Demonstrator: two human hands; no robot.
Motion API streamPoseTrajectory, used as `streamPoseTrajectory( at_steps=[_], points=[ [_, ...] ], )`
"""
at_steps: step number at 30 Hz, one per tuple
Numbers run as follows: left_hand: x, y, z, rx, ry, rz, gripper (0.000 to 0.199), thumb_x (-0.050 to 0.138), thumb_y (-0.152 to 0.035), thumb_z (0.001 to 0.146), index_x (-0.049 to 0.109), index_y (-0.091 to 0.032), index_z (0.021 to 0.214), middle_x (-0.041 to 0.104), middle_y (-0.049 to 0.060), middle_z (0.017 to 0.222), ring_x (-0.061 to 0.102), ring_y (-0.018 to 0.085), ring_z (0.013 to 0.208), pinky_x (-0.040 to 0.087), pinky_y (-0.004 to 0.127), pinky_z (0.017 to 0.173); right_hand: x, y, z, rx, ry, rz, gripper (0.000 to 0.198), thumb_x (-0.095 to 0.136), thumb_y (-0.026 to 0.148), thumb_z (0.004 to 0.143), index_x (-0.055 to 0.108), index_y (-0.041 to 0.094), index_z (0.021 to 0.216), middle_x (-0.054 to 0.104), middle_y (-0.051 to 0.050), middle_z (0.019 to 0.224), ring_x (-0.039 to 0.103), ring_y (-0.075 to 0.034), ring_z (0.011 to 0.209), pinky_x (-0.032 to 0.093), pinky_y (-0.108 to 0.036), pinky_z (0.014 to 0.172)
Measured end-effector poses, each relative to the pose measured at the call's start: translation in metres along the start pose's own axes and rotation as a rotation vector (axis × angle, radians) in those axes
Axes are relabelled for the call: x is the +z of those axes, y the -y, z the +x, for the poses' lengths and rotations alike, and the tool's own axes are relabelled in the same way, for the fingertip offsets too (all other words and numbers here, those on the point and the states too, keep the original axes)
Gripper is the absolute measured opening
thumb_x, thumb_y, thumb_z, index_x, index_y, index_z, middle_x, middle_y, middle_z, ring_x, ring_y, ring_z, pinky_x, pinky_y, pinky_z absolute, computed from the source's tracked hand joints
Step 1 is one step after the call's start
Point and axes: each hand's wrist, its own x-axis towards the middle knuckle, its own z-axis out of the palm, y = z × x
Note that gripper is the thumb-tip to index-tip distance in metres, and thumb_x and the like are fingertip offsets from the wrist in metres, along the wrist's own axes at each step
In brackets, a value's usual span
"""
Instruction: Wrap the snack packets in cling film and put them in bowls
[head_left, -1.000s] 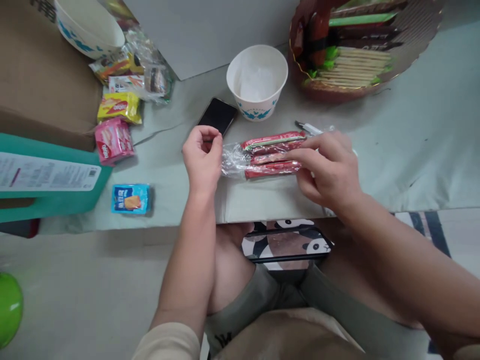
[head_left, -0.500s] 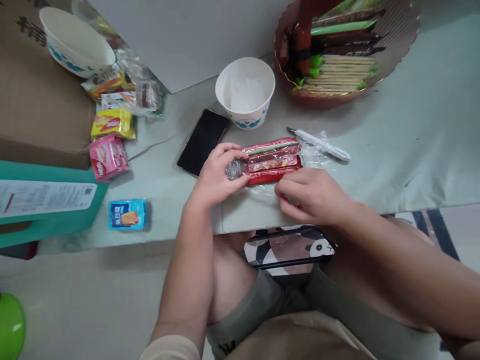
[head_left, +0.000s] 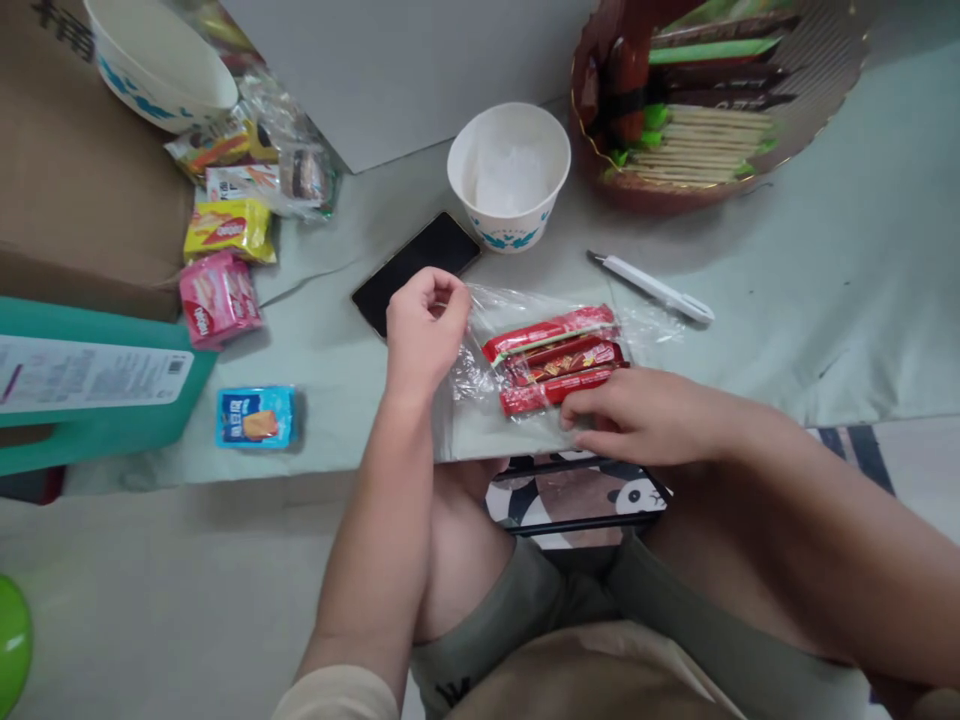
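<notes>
Three red-wrapped snack bars [head_left: 551,357] lie side by side in a clear plastic bag [head_left: 510,303] at the table's front edge. My left hand [head_left: 426,325] is closed, thumb and fingers pinching the bag's left end and lifting it a little. Beside the lower right end of the bars, my right hand [head_left: 645,415] has its fingers curled in at the edge of the bag; the fingertips are partly hidden. A black phone [head_left: 416,265] lies behind my left hand. A white utility knife [head_left: 652,285] rests just beyond the bag.
A paper bowl [head_left: 510,180] and a reddish scalloped basket [head_left: 814,115] of wrapped snacks stand at the back. To the left are a blue snack pack [head_left: 256,416], pink [head_left: 220,298] and yellow [head_left: 229,230] packs, another paper bowl [head_left: 161,75], a cardboard box [head_left: 82,180] and a teal box [head_left: 165,400].
My left hand has let go of the bars and drawn the bag's film up and left. The bars have tilted and shifted slightly toward me. My right hand stays beside their right end.
</notes>
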Motion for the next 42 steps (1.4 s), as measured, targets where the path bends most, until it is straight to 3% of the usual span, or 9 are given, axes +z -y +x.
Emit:
streamPoseTrajectory(
  at_steps=[5,8,12,17,21,27,32,35,42],
  points=[
    [-0.001,0.0,-0.003,0.017,0.031,0.109,0.013,0.061,-0.021,0.087,0.06,-0.021,0.074,0.062,-0.003,0.067,0.05,0.011,0.057,0.037,0.025,0.053,0.003,0.014,-0.008,0.038,0.08,-0.016,0.017,0.065,0.033,0.09,0.073,0.026,0.103,0.076,-0.001,0.09,0.068,-0.019,0.078,0.036,-0.027,0.063],
    [0.0,-0.003,-0.003,0.025,0.056,0.115,0.012,0.059,-0.022,0.089,0.06,-0.021,0.077,0.062,-0.002,0.068,0.051,0.011,0.059,0.037,0.025,0.055,0.011,0.021,-0.003,-0.002,-0.148,-0.106,0.034,0.065,0.042,0.092,0.069,0.024,0.121,0.075,-0.006,0.107,0.068,-0.022,0.088,0.039,-0.029,0.067],
    [0.004,-0.007,0.0,0.006,0.022,0.102,0.013,0.06,-0.019,0.087,0.06,-0.021,0.075,0.061,-0.003,0.066,0.05,0.011,0.057,0.038,0.025,0.055,0.031,0.027,0.008,-0.246,-0.403,-0.219,0.025,0.051,0.031,0.102,0.072,0.02,0.096,0.071,-0.008,0.099,0.062,-0.02,0.089,0.041,-0.033,0.076],
    [0.01,-0.006,0.006,-0.014,-0.065,0.127,0.021,0.057,-0.012,0.083,0.057,-0.02,0.064,0.055,-0.004,0.057,0.047,0.009,0.052,0.038,0.024,0.054,0.056,0.037,0.012,-0.542,-0.231,-0.229,0.018,0.057,0.023,0.098,0.068,0.02,0.085,0.073,-0.005,0.102,0.061,-0.02,0.101,0.04,-0.039,0.095],
    [0.008,-0.002,0.007,-0.067,-0.036,0.088,0.019,0.061,-0.023,0.086,0.06,-0.019,0.067,0.06,-0.004,0.059,0.047,0.008,0.049,0.037,0.023,0.051,0.056,0.037,0.009,-0.591,-0.161,-0.163,0.022,0.055,0.03,0.099,0.066,0.02,0.083,0.072,-0.001,0.084,0.061,-0.017,0.083,0.042,-0.036,0.085],
    [-0.008,-0.007,-0.011,-0.236,0.027,0.016,0.029,0.067,-0.047,0.084,0.063,-0.02,0.075,0.065,0.0,0.065,0.054,0.01,0.05,0.037,0.023,0.045,0.024,0.007,0.012,-0.314,-0.657,-0.212,0.024,0.056,0.025,0.095,0.07,0.019,0.114,0.072,-0.009,0.127,0.06,-0.027,0.12,0.042,-0.044,0.105],
    [-0.019,-0.013,-0.021,-0.424,0.284,0.05,0.027,0.081,-0.041,0.069,0.067,-0.017,0.067,0.063,0.0,0.057,0.054,0.011,0.051,0.038,0.023,0.048,0.021,-0.004,0.018,-0.134,-0.565,-0.362,0.052,0.065,0.029,0.085,0.062,0.021,0.136,0.06,-0.01,0.146,0.05,-0.035,0.134,0.037,-0.052,0.113],
    [-0.022,-0.021,-0.024,-0.509,0.429,-0.14,0.025,0.084,-0.035,0.064,0.068,-0.016,0.065,0.066,0.002,0.065,0.06,0.013,0.062,0.043,0.022,0.054,0.025,-0.001,0.02,-0.102,-0.561,-0.429,0.059,0.065,0.03,0.085,0.056,0.022,0.143,0.057,-0.012,0.149,0.048,-0.035,0.136,0.033,-0.052,0.114],
    [-0.027,-0.029,-0.03,-0.681,0.353,-0.628,0.019,0.084,-0.021,0.062,0.067,-0.017,0.07,0.068,0.0,0.08,0.066,0.017,0.084,0.06,0.037,0.079,0.028,-0.001,0.025,-0.052,-0.624,-0.428,0.066,0.064,0.031,0.086,0.05,0.022,0.15,0.056,-0.014,0.147,0.052,-0.032,0.13,0.033,-0.047,0.11]
  ],
)
